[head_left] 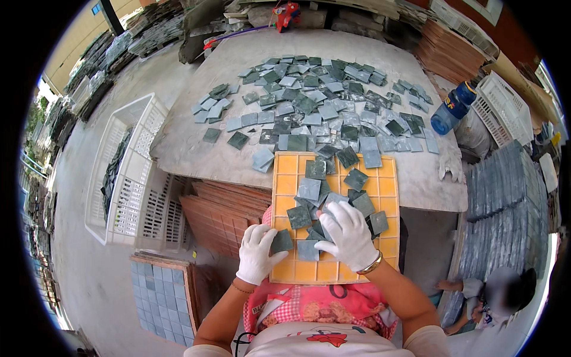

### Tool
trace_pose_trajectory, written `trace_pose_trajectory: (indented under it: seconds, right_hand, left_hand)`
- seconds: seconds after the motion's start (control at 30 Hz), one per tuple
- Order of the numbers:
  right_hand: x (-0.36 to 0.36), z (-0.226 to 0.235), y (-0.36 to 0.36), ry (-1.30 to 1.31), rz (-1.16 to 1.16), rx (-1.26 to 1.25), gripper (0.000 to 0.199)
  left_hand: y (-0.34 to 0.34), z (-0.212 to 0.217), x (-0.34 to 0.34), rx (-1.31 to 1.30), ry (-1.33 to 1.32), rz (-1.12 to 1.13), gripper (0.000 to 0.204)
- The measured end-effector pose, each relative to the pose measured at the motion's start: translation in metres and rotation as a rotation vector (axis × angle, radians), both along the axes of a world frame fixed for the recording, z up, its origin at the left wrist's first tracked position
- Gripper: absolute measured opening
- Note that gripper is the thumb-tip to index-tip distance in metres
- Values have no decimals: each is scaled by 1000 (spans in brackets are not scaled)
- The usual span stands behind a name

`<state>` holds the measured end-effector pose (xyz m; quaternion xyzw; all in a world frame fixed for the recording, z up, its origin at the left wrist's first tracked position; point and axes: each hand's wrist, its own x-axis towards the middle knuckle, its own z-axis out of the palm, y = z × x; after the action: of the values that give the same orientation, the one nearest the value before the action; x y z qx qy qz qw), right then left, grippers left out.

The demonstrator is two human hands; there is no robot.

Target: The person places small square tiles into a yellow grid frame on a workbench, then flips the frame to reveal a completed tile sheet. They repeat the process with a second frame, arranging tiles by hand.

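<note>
White-gloved left hand [257,253] grips dark-green square stone tile [282,241] at yellow gridded tray's [285,178] left edge; white-gloved right hand [350,237] over loose grey-green tiles [308,189], grip unclear. Nudging overlaps could slide, chip tiles.

White gloves [256,254], white shirt [279,342], and a blaze of pink at the lap!
Plain white fabric wraps each hand; a thin dark bracelet [242,287] rings the left wrist, a gold-coloured band [370,263] gleams on the right. Short white sleeves [427,342] fill the bottom edge. At bottom centre, a red print [328,339] pops on the shirt, and above it, a pink garment [372,293] shows checked patches and a brown figure [315,306]; apron or trousers, hard to call!
</note>
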<state>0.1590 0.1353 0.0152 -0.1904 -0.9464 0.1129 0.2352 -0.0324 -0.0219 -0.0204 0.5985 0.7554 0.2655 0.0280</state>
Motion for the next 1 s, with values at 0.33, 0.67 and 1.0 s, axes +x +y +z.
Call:
trace_pose_trajectory:
  seconds: [0.33,0.67,1.0]
  right_hand:
    - [-1,-23,-27,6,150,-161,21]
    - [17,-39,-65,-38,13,-637,23]
    - [18,-37,-75,-134,176,-418,33]
  left_hand:
    - [-50,3,15,-94,-145,-148,63]
    - [-56,-5,11,-39,-165,-175,66]
    - [-48,-2,9,-106,-152,-173,58]
